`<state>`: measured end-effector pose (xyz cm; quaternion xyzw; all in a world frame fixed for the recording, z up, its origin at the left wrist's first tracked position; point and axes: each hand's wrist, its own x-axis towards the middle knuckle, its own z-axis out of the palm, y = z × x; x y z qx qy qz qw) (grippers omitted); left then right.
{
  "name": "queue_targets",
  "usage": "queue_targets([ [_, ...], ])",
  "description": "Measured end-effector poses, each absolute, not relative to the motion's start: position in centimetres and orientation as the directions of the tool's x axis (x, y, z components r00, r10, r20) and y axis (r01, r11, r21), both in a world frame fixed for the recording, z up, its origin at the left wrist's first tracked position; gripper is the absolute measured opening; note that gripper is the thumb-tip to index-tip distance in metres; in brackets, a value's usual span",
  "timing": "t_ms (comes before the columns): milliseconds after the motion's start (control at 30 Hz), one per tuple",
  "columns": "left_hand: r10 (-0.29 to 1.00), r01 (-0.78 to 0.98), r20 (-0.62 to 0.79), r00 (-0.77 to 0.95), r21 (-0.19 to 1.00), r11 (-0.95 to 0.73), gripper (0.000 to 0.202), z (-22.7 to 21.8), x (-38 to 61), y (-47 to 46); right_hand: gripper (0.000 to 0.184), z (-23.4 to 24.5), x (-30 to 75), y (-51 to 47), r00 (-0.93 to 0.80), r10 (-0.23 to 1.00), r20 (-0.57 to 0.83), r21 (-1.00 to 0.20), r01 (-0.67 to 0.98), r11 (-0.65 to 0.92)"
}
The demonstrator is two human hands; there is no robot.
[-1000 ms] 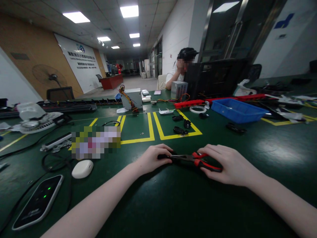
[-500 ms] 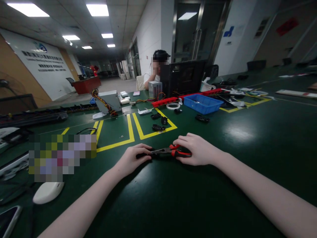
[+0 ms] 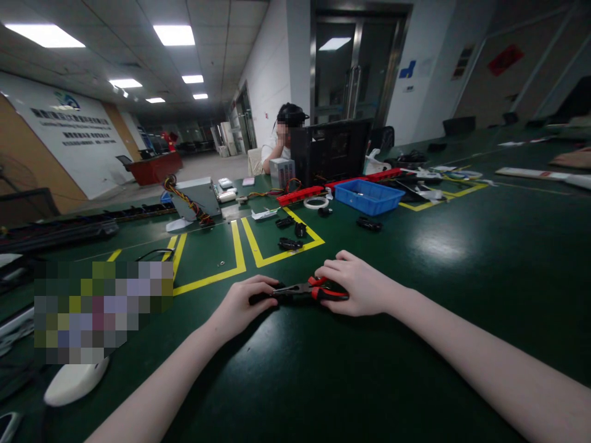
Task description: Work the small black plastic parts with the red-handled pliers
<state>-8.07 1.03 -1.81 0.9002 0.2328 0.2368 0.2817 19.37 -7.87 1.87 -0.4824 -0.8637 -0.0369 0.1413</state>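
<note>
Yellow tape (image 3: 207, 281) marks out bays on a green worktop (image 3: 295, 375), with a blue tray (image 3: 369, 198) farther back. Toward the front, the person's right hand (image 3: 357, 286) grips red-and-black pliers (image 3: 302, 289) by their handles, the nose reaching the left hand (image 3: 242, 304), which pinches a small dark piece (image 3: 258, 298). Three black parts (image 3: 290, 244) lie beyond, inside the tape.

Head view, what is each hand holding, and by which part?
Right hand: the pliers, by the handles. Left hand: a dark object; gripped part unclear.
</note>
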Motion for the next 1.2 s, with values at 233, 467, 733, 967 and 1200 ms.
queue_targets([
  [233,0.568,0.289,0.283,0.773,0.64,-0.712,0.014,-1.6,-7.99,0.82,0.034,2.35,19.81,-7.86,-0.502,0.806,0.313,-0.089,0.829,0.552],
  [467,0.578,0.281,0.28,0.767,0.662,-0.695,0.016,-1.54,-8.08,0.75,0.032,2.86,19.86,-7.92,-0.498,0.793,0.35,-0.075,0.829,0.554],
  [733,0.586,0.293,0.275,0.762,0.66,-0.691,0.014,-1.41,-8.0,0.62,0.035,2.35,19.5,-7.77,-0.503,0.795,0.339,-0.05,0.834,0.549],
  [967,0.589,0.297,0.257,0.766,0.671,-0.679,0.013,-1.43,-8.04,0.73,0.037,2.13,19.36,-7.72,-0.519,0.788,0.331,-0.018,0.831,0.555],
  [1200,0.576,0.276,0.262,0.774,0.679,-0.681,0.014,-1.61,-8.03,0.95,0.037,2.06,19.53,-7.65,-0.529,0.769,0.359,-0.012,0.821,0.571],
])
